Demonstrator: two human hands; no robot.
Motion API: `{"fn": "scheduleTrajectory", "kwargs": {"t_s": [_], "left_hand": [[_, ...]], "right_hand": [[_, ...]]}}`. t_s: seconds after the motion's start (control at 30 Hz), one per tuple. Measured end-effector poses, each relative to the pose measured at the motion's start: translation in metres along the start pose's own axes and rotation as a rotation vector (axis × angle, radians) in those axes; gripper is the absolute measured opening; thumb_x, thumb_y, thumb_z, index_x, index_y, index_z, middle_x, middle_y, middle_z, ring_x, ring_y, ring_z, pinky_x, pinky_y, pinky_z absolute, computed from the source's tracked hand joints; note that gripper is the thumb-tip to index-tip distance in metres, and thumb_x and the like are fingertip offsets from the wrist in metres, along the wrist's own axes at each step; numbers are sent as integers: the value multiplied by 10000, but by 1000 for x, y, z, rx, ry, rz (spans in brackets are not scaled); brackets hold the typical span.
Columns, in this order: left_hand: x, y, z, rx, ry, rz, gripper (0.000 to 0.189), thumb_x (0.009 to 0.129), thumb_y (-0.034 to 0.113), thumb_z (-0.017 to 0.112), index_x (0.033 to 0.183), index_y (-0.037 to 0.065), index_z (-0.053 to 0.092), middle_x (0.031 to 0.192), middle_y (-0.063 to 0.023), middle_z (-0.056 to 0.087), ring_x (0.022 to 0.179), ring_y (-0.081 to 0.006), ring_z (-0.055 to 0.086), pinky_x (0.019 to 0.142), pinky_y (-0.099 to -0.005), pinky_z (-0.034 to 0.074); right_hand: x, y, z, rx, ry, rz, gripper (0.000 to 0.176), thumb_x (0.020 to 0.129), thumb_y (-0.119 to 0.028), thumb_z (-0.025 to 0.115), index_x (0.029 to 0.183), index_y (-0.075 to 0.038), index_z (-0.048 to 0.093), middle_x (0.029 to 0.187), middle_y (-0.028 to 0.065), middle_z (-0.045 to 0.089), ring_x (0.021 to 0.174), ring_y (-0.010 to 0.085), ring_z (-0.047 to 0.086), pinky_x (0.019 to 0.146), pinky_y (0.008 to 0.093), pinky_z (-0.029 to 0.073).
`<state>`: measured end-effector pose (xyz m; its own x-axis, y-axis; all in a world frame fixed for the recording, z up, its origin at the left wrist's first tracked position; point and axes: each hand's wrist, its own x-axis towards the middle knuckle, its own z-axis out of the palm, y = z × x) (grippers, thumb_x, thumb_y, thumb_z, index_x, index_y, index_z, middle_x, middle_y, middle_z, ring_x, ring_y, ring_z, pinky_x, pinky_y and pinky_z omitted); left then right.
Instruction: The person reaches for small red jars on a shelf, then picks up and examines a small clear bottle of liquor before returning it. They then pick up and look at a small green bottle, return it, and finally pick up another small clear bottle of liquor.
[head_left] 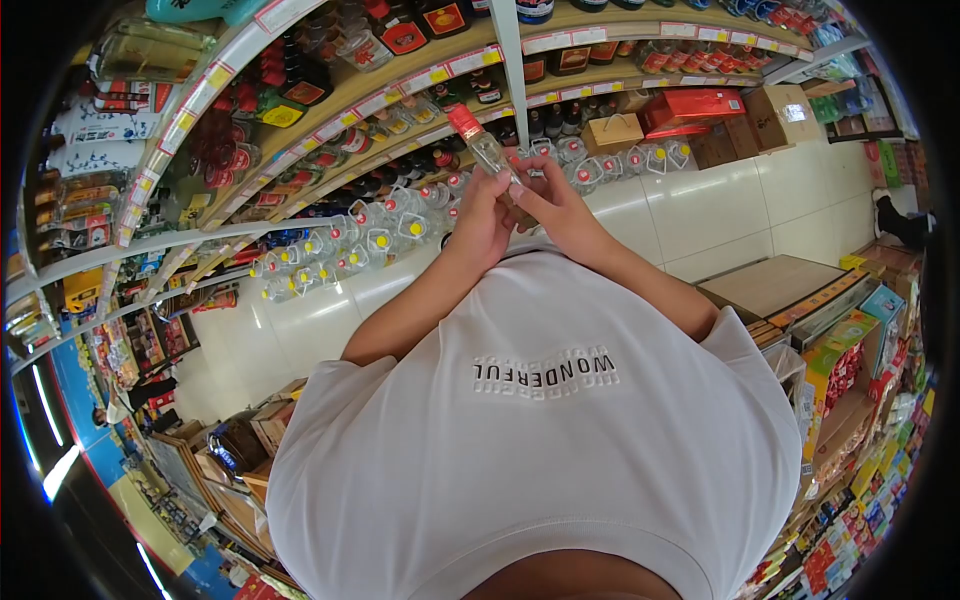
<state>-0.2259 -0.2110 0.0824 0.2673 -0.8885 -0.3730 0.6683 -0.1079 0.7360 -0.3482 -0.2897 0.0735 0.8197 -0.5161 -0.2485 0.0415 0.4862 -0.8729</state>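
Note:
A clear glass bottle (487,152) with a red cap is held tilted in front of my chest, its cap pointing up and to the left. My left hand (478,222) is closed around the lower part of it. From the other side, my right hand (560,212) has its thumb against the glass and its fingers curled near it. Both hands cover much of the bottle's lower half, and its label cannot be read. Just beyond my hands, large clear jugs (408,203) with red and yellow caps stand on the floor along the shelf.
Curved in the wide view, store shelves (400,85) with many bottles and price tags run ahead and to the left. A red box (690,110) and cardboard boxes (775,115) sit at the right. Tiled floor (700,215) lies between shelf and body. A person's dark shoe (900,222) shows far right.

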Motion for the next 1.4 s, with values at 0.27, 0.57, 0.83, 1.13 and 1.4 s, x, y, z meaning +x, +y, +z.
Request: {"fn": "scheduleTrajectory", "kwargs": {"t_s": [0.27,0.57,0.83,1.13,1.4], "left_hand": [[-3,-4,-4,56,-66,189,644,850,261,681,1398,85,391,1111,-54,579,992,-136,571,791,-262,473],[-9,6,-7,263,-200,339,767,806,142,748,1439,77,321,1144,-56,533,1064,-149,556,948,-310,467],[-16,16,4,362,-166,372,877,744,325,811,1416,6,346,1117,-78,563,1067,-181,571,939,-329,472],[3,1,-11,8,-15,52,556,904,368,614,1371,120,441,1054,-27,581,914,-148,583,661,-297,472],[5,-1,-21,-32,-14,-47,508,925,400,593,1347,154,452,1063,-18,578,912,-166,598,597,-321,465]], "right_hand": [[-3,-1,1,4,-96,-152,415,967,-82,576,1317,-66,355,1189,81,492,1084,159,524,917,316,454],[-4,0,-4,-75,-262,-380,568,905,-21,574,1391,-66,284,1351,106,377,1319,210,370,1125,377,287],[-5,-1,-4,-92,-295,-419,579,904,-39,568,1402,-73,274,1358,104,369,1324,219,361,1136,396,265],[1,-3,4,-10,-46,-49,384,972,-173,602,1284,-83,396,1089,58,536,939,127,555,751,283,473],[9,4,6,-58,14,21,351,989,-245,584,1244,-80,410,1007,62,582,820,119,572,638,272,465]]}}
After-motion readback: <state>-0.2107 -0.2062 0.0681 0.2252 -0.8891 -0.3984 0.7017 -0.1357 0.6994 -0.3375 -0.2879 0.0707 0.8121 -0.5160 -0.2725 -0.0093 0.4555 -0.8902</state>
